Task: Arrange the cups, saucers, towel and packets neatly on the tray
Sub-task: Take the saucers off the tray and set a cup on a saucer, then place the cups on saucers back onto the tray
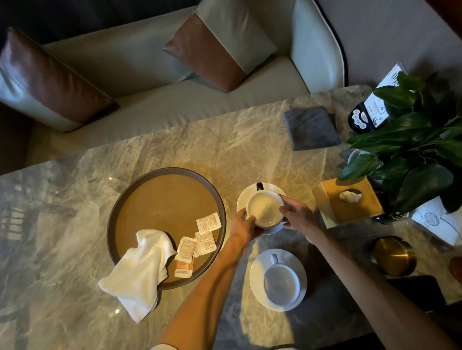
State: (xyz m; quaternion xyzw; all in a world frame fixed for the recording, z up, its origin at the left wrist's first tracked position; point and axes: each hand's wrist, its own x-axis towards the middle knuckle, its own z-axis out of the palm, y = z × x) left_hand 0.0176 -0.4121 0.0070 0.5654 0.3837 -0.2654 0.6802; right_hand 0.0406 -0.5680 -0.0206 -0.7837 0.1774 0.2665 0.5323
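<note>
Sofa (160, 77) with two brown-and-grey cushions runs along the far side of the marble bench (66, 287), which fills most of the view. At the right end of the bench stands a leafy green plant (417, 144), with a grey folded cloth (311, 128) lying flat near it and a wooden tissue box (349, 203) in front of the leaves. A brass-coloured round container (394, 255) sits nearer the person, to the right.

A round brown tray (164, 197) with a dark rim lies left of centre. A white towel (138, 266) is crumpled over its near-left rim, partly inside the tray and partly spilling onto the bench. Several packets (199, 241) lie scattered in the near-right part of the tray, overlapping one another, one of them orange at its lower end.

Just right of the tray, a white far saucer (244, 198) carries a far cup (265, 209) with a dark handle pointing away. The left hand (244, 226) clasps the cup's left side, and the right hand (297, 213) clasps its right side, so both hold this one cup; whether it is lifted off the saucer I cannot tell. Closer to the person, a second white cup (281, 283) stands on the near saucer (298, 289), its handle pointing away, untouched and outside the tray.
</note>
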